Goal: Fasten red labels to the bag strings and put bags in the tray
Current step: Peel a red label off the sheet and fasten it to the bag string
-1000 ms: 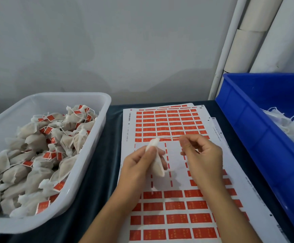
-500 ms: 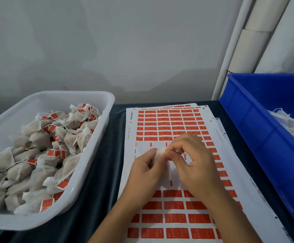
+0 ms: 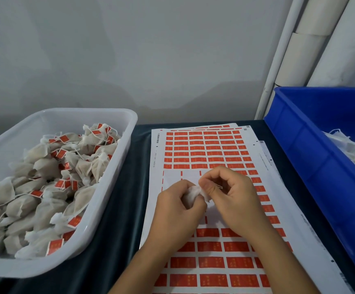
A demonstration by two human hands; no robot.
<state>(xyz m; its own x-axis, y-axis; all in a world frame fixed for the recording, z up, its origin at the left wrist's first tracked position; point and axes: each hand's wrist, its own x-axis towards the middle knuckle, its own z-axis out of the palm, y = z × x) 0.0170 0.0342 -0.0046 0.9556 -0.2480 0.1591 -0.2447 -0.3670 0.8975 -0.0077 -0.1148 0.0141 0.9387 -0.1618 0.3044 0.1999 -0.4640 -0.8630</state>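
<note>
Both hands now meet over the label sheet (image 3: pixel 204 257): left hand (image 3: pixel 177 205) grips the bag (image 3: pixel 194 194), right hand (image 3: pixel 233 195) has closed in, pinching its string (image 3: pixel 218 186); label not yet attached.

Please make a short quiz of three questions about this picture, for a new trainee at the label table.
1. True or false: the white tray stands on the person's right side.
2. Which hand grips the small white bag: A) left hand B) right hand?
3. What colour are the labels on the label sheet?

Key: 1. False, it is on the left. 2. A; the right hand pinches at the bag's top. 3. Red.
</note>
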